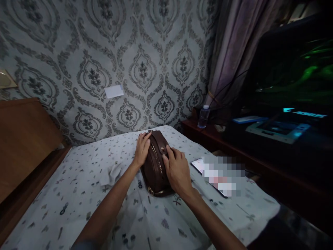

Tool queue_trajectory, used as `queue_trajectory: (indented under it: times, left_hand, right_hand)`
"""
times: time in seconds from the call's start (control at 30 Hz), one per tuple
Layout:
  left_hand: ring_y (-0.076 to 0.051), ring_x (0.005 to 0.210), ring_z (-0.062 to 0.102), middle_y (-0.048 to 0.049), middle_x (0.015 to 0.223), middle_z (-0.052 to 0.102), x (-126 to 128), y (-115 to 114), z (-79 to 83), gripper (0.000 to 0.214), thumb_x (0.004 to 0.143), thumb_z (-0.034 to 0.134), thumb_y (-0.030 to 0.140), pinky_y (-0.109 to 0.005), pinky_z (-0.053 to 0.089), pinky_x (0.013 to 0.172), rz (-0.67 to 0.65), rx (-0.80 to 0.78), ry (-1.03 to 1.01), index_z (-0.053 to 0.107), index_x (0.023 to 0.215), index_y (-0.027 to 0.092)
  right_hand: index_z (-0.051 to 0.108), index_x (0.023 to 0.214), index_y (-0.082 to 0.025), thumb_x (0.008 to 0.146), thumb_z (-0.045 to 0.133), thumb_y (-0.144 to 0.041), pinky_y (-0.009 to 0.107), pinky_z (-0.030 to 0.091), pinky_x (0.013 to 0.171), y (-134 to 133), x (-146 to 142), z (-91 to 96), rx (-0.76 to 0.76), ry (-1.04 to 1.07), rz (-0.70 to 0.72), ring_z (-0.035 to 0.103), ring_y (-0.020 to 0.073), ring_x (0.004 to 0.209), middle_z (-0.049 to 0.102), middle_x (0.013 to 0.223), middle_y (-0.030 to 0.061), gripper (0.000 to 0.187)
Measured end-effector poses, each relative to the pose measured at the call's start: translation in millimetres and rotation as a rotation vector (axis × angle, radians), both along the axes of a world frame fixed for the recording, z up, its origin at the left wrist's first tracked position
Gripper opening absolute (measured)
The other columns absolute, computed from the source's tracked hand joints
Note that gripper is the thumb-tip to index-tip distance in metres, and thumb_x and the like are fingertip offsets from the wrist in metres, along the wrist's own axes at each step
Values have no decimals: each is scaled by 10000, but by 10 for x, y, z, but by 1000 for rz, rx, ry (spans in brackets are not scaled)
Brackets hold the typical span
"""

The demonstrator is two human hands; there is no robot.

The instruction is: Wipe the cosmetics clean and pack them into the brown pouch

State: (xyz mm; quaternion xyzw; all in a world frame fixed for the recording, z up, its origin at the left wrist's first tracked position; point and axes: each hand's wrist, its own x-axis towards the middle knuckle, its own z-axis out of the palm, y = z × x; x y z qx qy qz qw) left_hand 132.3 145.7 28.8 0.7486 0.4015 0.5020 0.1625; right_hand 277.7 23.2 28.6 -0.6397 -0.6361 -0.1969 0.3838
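Note:
A brown leather bag (pixel 153 163) with gold zips rests on the printed bed sheet. A wide strap handle (pixel 159 141) crosses its top, fixed by a metal stud. My left hand (pixel 142 148) grips the far left side, its fingertips near the handle's far end. My right hand (pixel 179 170) holds the right side, thumb and fingers close to the stud at the near end of the handle. The long zip between my hands looks closed. Some of my right fingertips are hidden against the bag's far side.
Right of the bag lies a lit phone (pixel 196 164), partly blurred out. A clear bottle (pixel 203 117) stands on the dark red ledge (pixel 192 127). A dark computer case (pixel 286 86) glows green at right. A wooden board (pixel 28 139) borders the bed sheet (pixel 85 173) at left.

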Motion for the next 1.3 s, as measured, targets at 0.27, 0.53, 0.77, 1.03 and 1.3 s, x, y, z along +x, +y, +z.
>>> queue_trajectory:
  times: [0.27, 0.53, 0.77, 1.03, 1.3]
  left_hand:
    - [-233, 1488, 415, -89, 1461, 591, -38, 26, 4, 488, 1057, 297, 498, -487, 249, 1306, -36, 99, 10, 645, 1304, 260]
    - [-222, 1463, 428, -88, 1402, 618, -43, 24, 21, 527, 1052, 270, 569, -452, 250, 1298, -47, 126, -1, 636, 1258, 252]
    - [-225, 1460, 423, -82, 1389, 626, -21, -4, 57, 530, 1039, 272, 584, -438, 242, 1293, -25, 92, -29, 644, 1223, 255]
    - [-238, 1417, 467, -89, 1355, 647, -74, -17, 137, 542, 1031, 294, 610, -438, 260, 1279, -42, 72, 1, 663, 1194, 248]
    - [-286, 1241, 596, -124, 1192, 710, -189, 426, 275, 504, 994, 374, 638, -417, 488, 1057, 183, -446, -143, 645, 1047, 216]
  right_hand:
    - [478, 1505, -127, 1013, 447, -530, 533, 479, 1013, -106, -156, 76, -67, 51, -9, 567, 365, 1217, 584, 1417, 232, 636]
    - [453, 1540, -182, 777, 675, -732, 553, 408, 1060, -121, -83, 47, -99, 31, 138, 459, 409, 1305, 483, 1501, 237, 967]
    - [497, 1524, -191, 848, 633, -578, 499, 406, 1070, -124, -106, 53, -47, 39, 119, 474, 349, 1271, 539, 1420, 202, 790]
    - [506, 1521, -189, 861, 624, -551, 494, 414, 1065, -139, -94, 37, -43, 63, 119, 477, 344, 1269, 537, 1432, 201, 762]
    - [526, 1502, -165, 841, 661, -482, 502, 449, 1042, -113, -77, -11, 45, 51, 119, 511, 349, 1231, 572, 1377, 215, 745]
